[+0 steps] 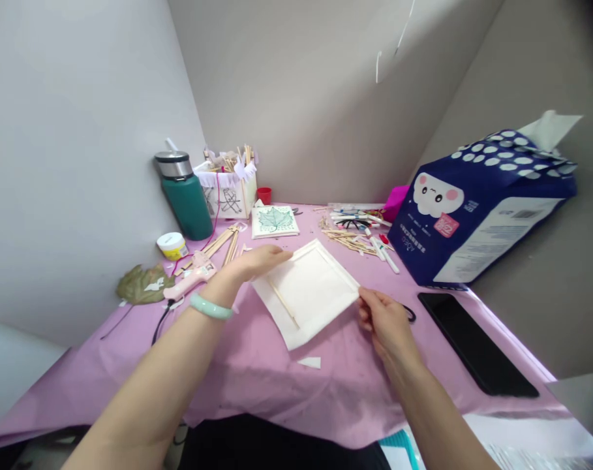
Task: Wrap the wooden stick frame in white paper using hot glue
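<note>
A white square sheet [320,287], paper or cloth, is held tilted above the pink tablecloth, its upper and right edges folded over into a raised border. A thin wooden stick [284,302] lies across its left part. My left hand [264,261], with a pale green bangle at the wrist, grips the upper left edge; its thumb is hidden. At the right corner, my right hand [381,313] pinches the border between thumb and fingers. Below the sheet lies a small white scrap [310,362].
On the left are a pink glue gun [191,281], a white tub [172,246] and a green bottle [186,199]. Behind stand a stick-filled box [228,196] and a leaf picture [275,221]. Markers [381,251], loose sticks [349,240], a blue tissue pack [472,202] and a phone [477,343] occupy the right.
</note>
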`<state>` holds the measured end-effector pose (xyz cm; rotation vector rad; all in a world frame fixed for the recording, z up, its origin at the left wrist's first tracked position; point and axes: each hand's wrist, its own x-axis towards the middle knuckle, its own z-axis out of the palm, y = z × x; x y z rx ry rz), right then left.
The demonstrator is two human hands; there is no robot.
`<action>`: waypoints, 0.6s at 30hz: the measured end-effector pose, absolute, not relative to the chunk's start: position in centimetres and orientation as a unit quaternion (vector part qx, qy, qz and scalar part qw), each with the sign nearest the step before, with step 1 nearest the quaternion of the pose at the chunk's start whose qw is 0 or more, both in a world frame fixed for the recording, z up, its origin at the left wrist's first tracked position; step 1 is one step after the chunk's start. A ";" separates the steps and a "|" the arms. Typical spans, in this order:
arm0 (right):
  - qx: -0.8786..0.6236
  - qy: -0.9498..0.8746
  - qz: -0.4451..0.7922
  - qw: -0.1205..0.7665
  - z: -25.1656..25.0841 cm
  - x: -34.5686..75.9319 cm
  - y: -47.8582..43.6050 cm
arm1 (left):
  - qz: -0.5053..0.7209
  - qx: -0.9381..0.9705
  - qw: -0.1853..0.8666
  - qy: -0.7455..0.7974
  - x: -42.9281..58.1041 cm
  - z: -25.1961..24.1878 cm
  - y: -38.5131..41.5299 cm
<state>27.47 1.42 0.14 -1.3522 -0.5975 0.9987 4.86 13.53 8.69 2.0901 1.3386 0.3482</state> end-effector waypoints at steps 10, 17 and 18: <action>-0.744 -0.603 0.139 0.252 0.8 28.6 -0.6 | 0.124 0.818 0.266 0.495 4.0 3.7 13.6; -0.722 -0.645 -0.164 0.189 -0.9 32.1 -0.4 | 0.148 0.841 0.236 0.463 4.5 3.6 13.4; -0.713 -0.661 -0.169 0.165 -1.0 32.7 -0.4 | 0.149 0.839 0.233 0.469 4.3 3.5 13.4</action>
